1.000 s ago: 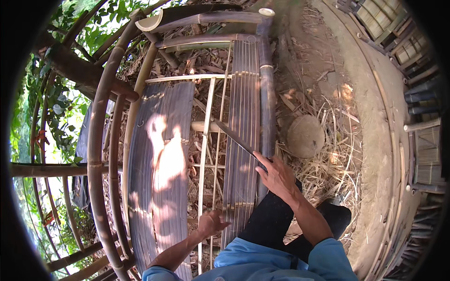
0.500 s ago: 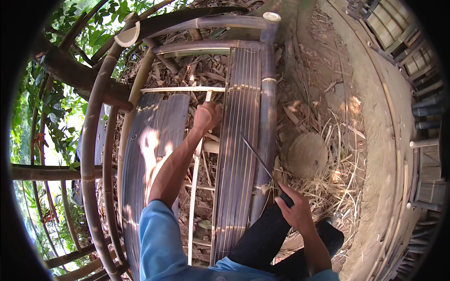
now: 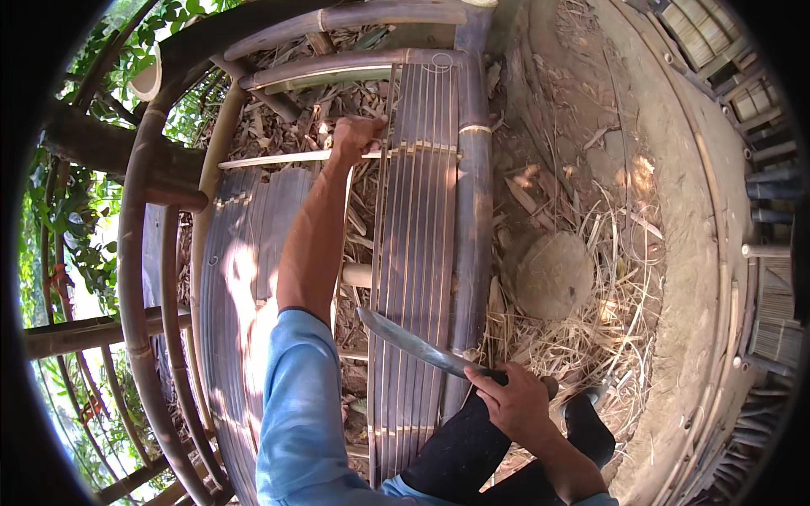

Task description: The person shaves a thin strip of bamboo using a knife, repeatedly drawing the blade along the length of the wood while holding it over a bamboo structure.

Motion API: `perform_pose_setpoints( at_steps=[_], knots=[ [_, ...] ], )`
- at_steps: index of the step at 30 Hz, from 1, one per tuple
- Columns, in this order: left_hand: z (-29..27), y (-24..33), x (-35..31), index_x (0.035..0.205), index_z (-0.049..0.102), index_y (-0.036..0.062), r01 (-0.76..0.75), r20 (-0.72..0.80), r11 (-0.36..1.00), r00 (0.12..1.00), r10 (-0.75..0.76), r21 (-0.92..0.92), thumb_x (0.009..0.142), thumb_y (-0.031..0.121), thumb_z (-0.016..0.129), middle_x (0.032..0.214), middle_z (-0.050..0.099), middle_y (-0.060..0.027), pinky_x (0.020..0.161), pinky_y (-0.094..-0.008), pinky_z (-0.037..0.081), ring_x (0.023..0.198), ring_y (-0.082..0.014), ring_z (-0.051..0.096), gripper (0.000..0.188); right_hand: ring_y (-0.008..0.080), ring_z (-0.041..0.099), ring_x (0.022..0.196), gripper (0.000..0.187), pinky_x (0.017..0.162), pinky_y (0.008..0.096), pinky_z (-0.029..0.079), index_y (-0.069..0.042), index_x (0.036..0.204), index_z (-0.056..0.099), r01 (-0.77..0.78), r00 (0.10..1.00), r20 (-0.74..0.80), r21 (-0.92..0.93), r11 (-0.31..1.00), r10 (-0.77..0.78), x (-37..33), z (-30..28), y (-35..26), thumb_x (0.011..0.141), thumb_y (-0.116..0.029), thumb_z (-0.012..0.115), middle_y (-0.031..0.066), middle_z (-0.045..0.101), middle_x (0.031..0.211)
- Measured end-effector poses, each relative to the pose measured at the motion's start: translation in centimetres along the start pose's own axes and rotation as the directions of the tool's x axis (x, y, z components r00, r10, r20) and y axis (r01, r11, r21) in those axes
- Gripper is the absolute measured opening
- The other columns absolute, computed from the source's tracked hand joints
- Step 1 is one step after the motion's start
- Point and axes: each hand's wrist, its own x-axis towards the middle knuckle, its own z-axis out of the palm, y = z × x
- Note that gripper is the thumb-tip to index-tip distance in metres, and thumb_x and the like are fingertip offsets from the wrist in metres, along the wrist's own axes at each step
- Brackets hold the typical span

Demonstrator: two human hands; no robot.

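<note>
Toward the upper middle of the head view, the left hand (image 3: 354,135) is closed around a pale bamboo crosspiece (image 3: 278,158) where it meets the panel of dark slats (image 3: 418,278), the arm stretched out full along the frame. Lower right of centre, the right hand (image 3: 513,403) is wrapped tight on the handle of a long knife (image 3: 418,341), its blade lying slantwise across the slats, tip pointing up-left. A thick bamboo pole (image 3: 474,228) borders the panel on the right; straw and a round stump (image 3: 554,276) lie on the ground beyond it. To my eye, doing this well means keeping the crosspiece pressed flat and square to the slats, and holding the blade low, away from the outstretched forearm.
</note>
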Motion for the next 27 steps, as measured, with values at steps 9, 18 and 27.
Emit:
perform_pose_setpoints(
  at_steps=[9,18,27],
  knots=[
    [-1.9,-1.6,-0.2,0.085,0.067,-0.009,0.143,0.027,0.888,0.989,-0.145,-0.438,0.1,-0.005,0.048,0.075,0.071,-0.018,0.034,-0.0268,0.032,0.045,-0.0155,0.055,0.024,0.0292,0.065,0.084,0.049,0.071,0.0417,0.053,-0.034,0.133,0.069,-0.063,0.998,0.035,0.091,0.994,0.06,0.4,-0.2,-1.3,0.087,-0.023,0.077,0.0105,0.059,0.098],
    [1.6,-0.4,-1.5,0.076,0.07,-0.0006,0.029,-0.012,0.999,1.0,-0.028,0.045,0.091,0.021,0.079,0.06,0.065,-0.0064,0.035,-0.0281,0.037,0.04,-0.0124,0.051,0.028,0.0301,0.064,0.081,0.053,0.069,0.042,0.053,-0.034,0.135,0.067,-0.118,0.993,0.033,0.128,0.985,0.115,-0.1,0.2,-0.6,0.085,-0.022,0.079,0.01,0.057,0.093],
    [-3.4,0.1,-12.2,0.093,0.068,0.0047,-0.434,0.002,0.776,0.873,0.487,0.457,0.097,0.023,0.064,0.066,0.064,-0.005,0.05,-0.0332,0.046,0.055,-0.0119,0.057,0.019,0.0337,0.066,0.08,0.05,0.07,0.0447,0.054,-0.03,0.134,0.067,-0.157,0.986,0.078,0.157,0.975,0.146,0.1,0.0,-1.7,0.085,-0.02,0.078,0.0128,0.061,0.093]
  ],
)
